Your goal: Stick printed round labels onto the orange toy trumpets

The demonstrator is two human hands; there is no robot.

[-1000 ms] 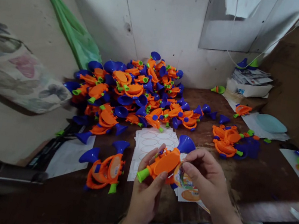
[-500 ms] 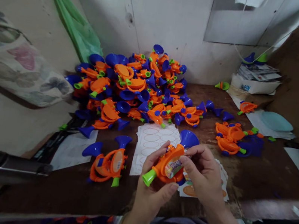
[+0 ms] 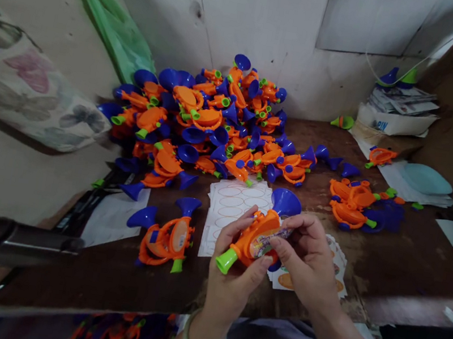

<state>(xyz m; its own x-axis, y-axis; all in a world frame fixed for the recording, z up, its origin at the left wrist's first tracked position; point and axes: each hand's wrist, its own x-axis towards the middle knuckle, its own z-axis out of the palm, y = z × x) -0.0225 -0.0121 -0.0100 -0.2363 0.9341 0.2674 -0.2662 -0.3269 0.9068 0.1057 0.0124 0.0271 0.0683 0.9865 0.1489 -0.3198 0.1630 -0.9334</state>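
Observation:
My left hand (image 3: 229, 284) is closed around an orange toy trumpet (image 3: 259, 227) with a blue bell and a green mouthpiece, held tilted above the table. The thumb presses along its lower edge. A printed oval sticker (image 3: 267, 241) lies against the flat side of the trumpet. Its right end is pinched between the thumb and fingers of my right hand (image 3: 310, 263) and appears raised off the surface. Under my right hand, sheets of printed stickers (image 3: 336, 261) lie partly hidden. White sheets with empty oval outlines (image 3: 224, 212) lie behind my left hand.
A large heap of toy trumpets (image 3: 204, 117) fills the back of the table. Two trumpets (image 3: 166, 240) rest left of my hands, and a small group (image 3: 350, 203) lies right. A metal cylinder (image 3: 12, 244) juts in from the left. Papers (image 3: 402, 120) are stacked back right.
My right hand still pinches the sticker, whose right end now reaches farther toward the fingertips. The trumpet has turned slightly in my left hand. The whole view has shifted a little.

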